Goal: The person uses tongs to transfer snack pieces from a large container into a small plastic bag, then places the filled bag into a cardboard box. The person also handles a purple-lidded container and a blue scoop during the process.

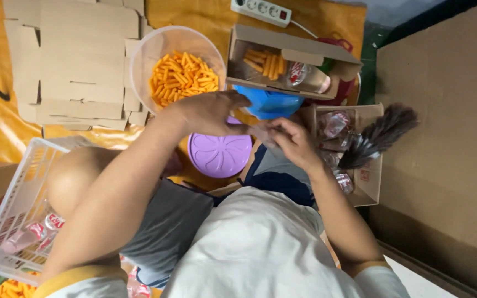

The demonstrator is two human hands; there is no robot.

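My left hand [208, 112] and my right hand [289, 139] meet over my lap, both pinching a small clear plastic bag [261, 132] between them. Just beyond them stands a blue scoop-like container [269, 103]. A purple round lid [220, 155] lies under my left hand. A clear bowl [147, 52] of orange snack sticks [182, 78] stands behind my left wrist. An open cardboard box [260, 40] farther back holds bagged snack sticks and a small bottle [307, 77].
Flat cardboard box blanks [75, 60] lie at the left on a yellow mat. A white basket [12, 215] holds small bottles at lower left. A box of wrapped packets [372, 176] with a feather duster [379, 135] sits at right. A power strip [260, 11] lies at the top.
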